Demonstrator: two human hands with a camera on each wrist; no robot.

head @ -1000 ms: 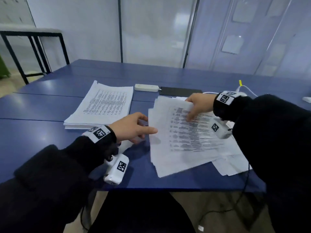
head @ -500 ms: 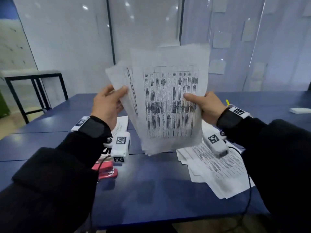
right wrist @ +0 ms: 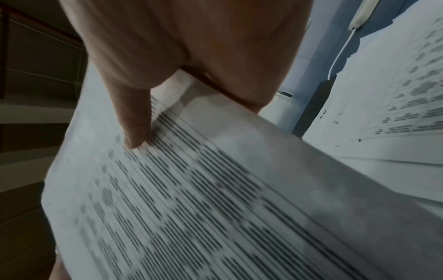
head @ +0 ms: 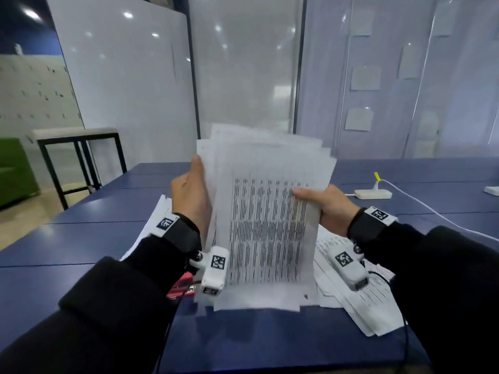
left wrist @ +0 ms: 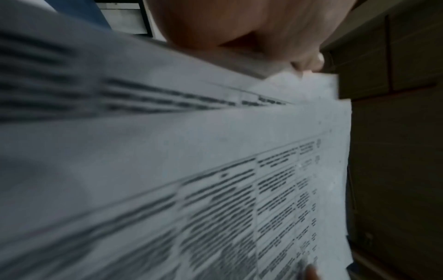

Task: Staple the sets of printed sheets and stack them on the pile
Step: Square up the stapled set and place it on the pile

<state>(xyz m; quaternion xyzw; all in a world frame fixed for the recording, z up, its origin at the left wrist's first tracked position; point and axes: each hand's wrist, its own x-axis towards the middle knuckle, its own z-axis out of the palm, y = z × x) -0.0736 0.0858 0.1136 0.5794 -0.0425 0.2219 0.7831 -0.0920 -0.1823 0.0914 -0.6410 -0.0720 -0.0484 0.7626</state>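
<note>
A set of printed sheets (head: pixel 266 225) stands upright on its lower edge on the blue table (head: pixel 81 238), blurred by motion. My left hand (head: pixel 190 197) grips its left edge and my right hand (head: pixel 321 205) pinches its right edge, thumb on the front page. The left wrist view shows the sheets (left wrist: pixel 215 170) under my left hand (left wrist: pixel 239 28). In the right wrist view my thumb (right wrist: pixel 134 117) presses on the printed sheets (right wrist: pixel 191 189). A red stapler (head: pixel 182 287) lies on the table under my left wrist. The finished pile (head: pixel 159 211) shows behind my left wrist.
Loose printed sheets (head: pixel 359 306) lie spread on the table under my right wrist. A white adapter (head: pixel 372 194) with a white cable (head: pixel 432 214) sits at the back right. A black-framed side table (head: pixel 78 147) and a green seat (head: pixel 13 171) stand off to the left.
Both hands lifted a set of sheets off the loose spread and raised it upright. Since half a second ago the set has come down until its lower edge meets the table.
</note>
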